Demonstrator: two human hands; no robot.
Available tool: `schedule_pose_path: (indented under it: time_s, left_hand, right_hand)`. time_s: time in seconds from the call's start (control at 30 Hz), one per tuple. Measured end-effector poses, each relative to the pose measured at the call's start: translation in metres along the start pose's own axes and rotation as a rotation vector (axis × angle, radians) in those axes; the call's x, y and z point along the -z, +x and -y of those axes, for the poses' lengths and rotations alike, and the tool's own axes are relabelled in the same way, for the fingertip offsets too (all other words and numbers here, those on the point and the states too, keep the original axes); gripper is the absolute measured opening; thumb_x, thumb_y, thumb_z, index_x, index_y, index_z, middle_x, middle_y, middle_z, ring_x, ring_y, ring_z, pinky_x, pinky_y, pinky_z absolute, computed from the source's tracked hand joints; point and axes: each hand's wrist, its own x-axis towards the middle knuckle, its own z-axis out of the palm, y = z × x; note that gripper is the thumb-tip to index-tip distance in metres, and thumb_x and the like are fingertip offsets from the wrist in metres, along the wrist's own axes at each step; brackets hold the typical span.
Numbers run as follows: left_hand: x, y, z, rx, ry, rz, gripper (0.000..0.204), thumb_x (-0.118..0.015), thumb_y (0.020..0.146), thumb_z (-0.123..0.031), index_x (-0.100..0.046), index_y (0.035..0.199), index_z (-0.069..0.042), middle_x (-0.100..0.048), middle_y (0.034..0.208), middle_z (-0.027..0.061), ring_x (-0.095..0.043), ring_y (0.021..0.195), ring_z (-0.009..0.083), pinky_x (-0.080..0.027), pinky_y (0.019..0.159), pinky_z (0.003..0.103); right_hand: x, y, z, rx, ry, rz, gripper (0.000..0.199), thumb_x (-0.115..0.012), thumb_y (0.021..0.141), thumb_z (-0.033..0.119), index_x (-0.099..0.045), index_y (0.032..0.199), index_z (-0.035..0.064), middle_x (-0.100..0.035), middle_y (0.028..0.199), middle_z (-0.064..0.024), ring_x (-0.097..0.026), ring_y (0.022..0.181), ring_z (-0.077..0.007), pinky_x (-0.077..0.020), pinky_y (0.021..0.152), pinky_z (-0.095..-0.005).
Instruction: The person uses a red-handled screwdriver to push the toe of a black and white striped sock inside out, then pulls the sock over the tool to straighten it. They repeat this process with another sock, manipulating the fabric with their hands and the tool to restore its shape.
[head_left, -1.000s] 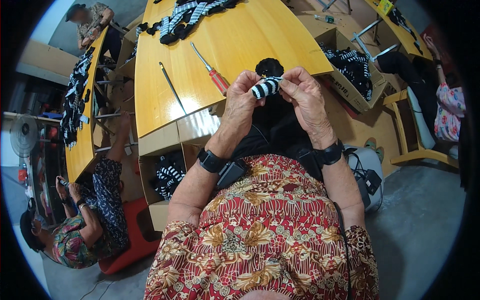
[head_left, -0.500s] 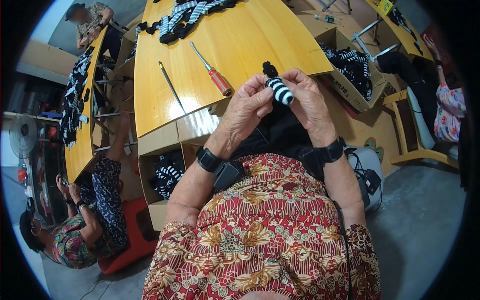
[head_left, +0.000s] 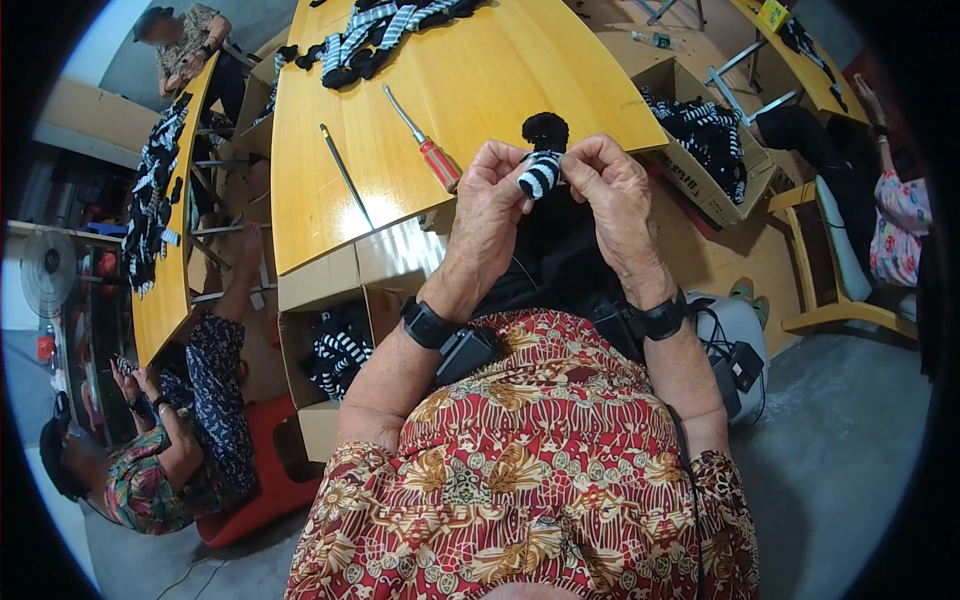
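Between my two hands, just off the near edge of the table, is a small black-and-white striped sock [head_left: 540, 174], bunched up, with a fuzzy black end pointing away from me. My left hand [head_left: 490, 200] is closed on its left side, thumb against the stripes. On the opposite side, my right hand [head_left: 612, 190] pinches the sock's edge between thumb and fingertips. A screwdriver [head_left: 438, 162] with a red handle lies on the table beyond my left hand. Farther left rests a thin dark rod [head_left: 345, 177].
Striped socks [head_left: 385, 38] are heaped at the table's [head_left: 480, 80] far end. Cardboard boxes of socks stand left [head_left: 325, 290] and right [head_left: 745, 205] of me. Other people sit at side tables, and a wooden chair [head_left: 835, 310] stands at right.
My hands have turned the sock and drawn slightly apart. Its black end now spreads wider and rounder, and its striped part points lower left.
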Motion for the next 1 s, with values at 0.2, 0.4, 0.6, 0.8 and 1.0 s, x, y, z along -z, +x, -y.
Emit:
schedule_pose_path:
  time_s: [0.2, 0.4, 0.6, 0.8, 1.0]
  left_hand:
    - [0.008, 0.003, 0.007, 0.129, -0.273, 0.206, 0.016, -0.063, 0.09, -0.008, -0.054, 0.103, -0.01, -0.058, 0.08, -0.0015, -0.036, 0.049, 0.0043, -0.03, 0.048, 0.02]
    - [0.004, -0.002, 0.005, 0.239, -0.246, 0.231, 0.015, -0.062, 0.09, -0.008, -0.056, 0.103, -0.01, -0.058, 0.081, -0.0018, -0.036, 0.051, 0.0045, -0.031, 0.049, 0.019]
    - [0.0, -0.002, -0.003, 0.147, -0.098, 0.091, 0.013, -0.055, 0.09, 0.001, -0.057, 0.098, -0.01, -0.058, 0.088, -0.0014, -0.048, 0.063, 0.0029, -0.038, 0.051, 0.015]
    - [-0.003, 0.001, 0.003, 0.026, 0.081, -0.057, 0.013, -0.056, 0.089, 0.002, -0.056, 0.096, -0.01, -0.059, 0.087, -0.0024, -0.052, 0.07, 0.0022, -0.04, 0.053, 0.014]
    - [0.006, 0.005, 0.011, 0.135, -0.174, 0.029, 0.009, -0.058, 0.09, -0.003, -0.056, 0.098, -0.009, -0.059, 0.084, -0.0014, -0.043, 0.054, 0.003, -0.035, 0.049, 0.015]
  right_hand:
    - [0.001, 0.01, -0.015, -0.085, 0.272, -0.05, 0.007, -0.064, 0.089, 0.01, -0.061, 0.085, 0.0067, -0.059, 0.076, 0.0035, -0.053, 0.068, -0.0023, -0.0433, 0.061, -0.0169]
    - [0.009, 0.01, -0.016, -0.1, 0.328, 0.015, 0.006, -0.065, 0.089, 0.011, -0.062, 0.089, 0.0075, -0.062, 0.081, 0.003, -0.055, 0.068, -0.0032, -0.046, 0.062, -0.0175]
    - [0.016, 0.006, -0.004, -0.132, 0.2, 0.154, 0.01, -0.066, 0.088, 0.013, -0.064, 0.092, 0.0042, -0.061, 0.08, 0.0038, -0.052, 0.067, -0.0037, -0.0449, 0.064, -0.0187]
    - [0.005, 0.005, -0.003, 0.063, -0.211, -0.005, 0.01, -0.065, 0.088, 0.011, -0.064, 0.083, 0.0022, -0.058, 0.073, 0.0039, -0.051, 0.068, -0.0046, -0.0436, 0.065, -0.0198]
    - [0.002, 0.009, -0.013, 0.102, -0.187, -0.119, 0.01, -0.064, 0.088, 0.009, -0.063, 0.082, 0.0011, -0.059, 0.073, 0.0035, -0.052, 0.068, -0.0045, -0.0442, 0.065, -0.0207]
